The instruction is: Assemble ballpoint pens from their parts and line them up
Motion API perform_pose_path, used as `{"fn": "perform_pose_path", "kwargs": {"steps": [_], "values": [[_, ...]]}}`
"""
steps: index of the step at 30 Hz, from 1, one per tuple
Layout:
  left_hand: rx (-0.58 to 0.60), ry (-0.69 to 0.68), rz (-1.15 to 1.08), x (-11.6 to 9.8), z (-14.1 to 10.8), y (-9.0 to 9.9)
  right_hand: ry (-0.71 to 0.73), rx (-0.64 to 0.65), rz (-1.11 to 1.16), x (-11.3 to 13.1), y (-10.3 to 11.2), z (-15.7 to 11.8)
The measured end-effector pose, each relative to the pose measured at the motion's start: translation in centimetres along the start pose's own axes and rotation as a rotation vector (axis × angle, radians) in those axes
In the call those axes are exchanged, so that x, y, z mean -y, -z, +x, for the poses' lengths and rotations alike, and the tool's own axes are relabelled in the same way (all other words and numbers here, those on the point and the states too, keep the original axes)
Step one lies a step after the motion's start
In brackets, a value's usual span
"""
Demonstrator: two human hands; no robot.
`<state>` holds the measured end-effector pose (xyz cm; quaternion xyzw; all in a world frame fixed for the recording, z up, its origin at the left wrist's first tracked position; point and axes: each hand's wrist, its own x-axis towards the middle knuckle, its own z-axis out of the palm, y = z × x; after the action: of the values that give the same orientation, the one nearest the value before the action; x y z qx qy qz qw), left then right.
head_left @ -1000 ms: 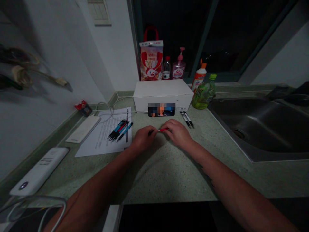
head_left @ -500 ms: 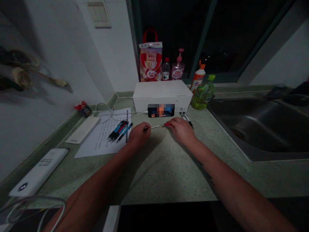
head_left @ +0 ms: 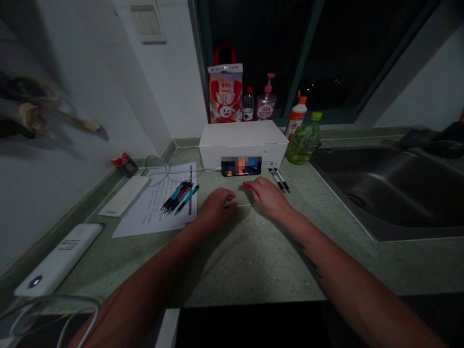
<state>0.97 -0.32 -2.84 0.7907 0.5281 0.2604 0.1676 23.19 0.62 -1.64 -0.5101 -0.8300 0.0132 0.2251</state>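
My left hand (head_left: 216,208) rests low on the speckled green countertop (head_left: 253,261), its fingers around the end of a thin white pen refill (head_left: 243,205). The refill points right, and its far tip stops just short of my right hand (head_left: 268,195). A small red pen part (head_left: 246,185) shows at the fingertips of my right hand, partly hidden by them. Several blue and black pens (head_left: 177,197) lie on a printed sheet of paper (head_left: 155,205), left of my left hand. Two black pens (head_left: 279,179) lie right of my right hand.
A phone (head_left: 241,166) leans on a white box (head_left: 243,142) beyond my hands. Bottles (head_left: 304,140) and a snack bag (head_left: 224,92) stand behind it. A steel sink (head_left: 380,188) lies right; a white power bank (head_left: 58,258) lies left, with a white cable (head_left: 159,166).
My hands have moved apart from their closed position around the red part. The white refill now shows and has dropped lower, lying flatter between my hands.
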Motion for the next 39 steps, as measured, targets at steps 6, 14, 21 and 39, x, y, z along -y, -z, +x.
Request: {"fn": "perform_pose_path", "kwargs": {"steps": [6, 14, 21, 39], "values": [[0.047, 0.215, -0.301, -0.8, 0.3, 0.2, 0.227, -0.034, -0.035, 0.9, -0.4, 0.3], [0.035, 0.264, -0.399, -1.2, 0.6, 0.6, 0.266, -0.063, 0.061, 0.7, -0.9, 0.1], [0.027, 0.311, -0.41, -1.1, 0.8, 0.5, 0.244, -0.063, 0.145, 0.3, -0.9, 0.0], [0.036, 0.166, 0.014, 0.6, 1.3, -0.3, 0.01, -0.018, 0.207, -0.3, -1.6, 0.3]]}}
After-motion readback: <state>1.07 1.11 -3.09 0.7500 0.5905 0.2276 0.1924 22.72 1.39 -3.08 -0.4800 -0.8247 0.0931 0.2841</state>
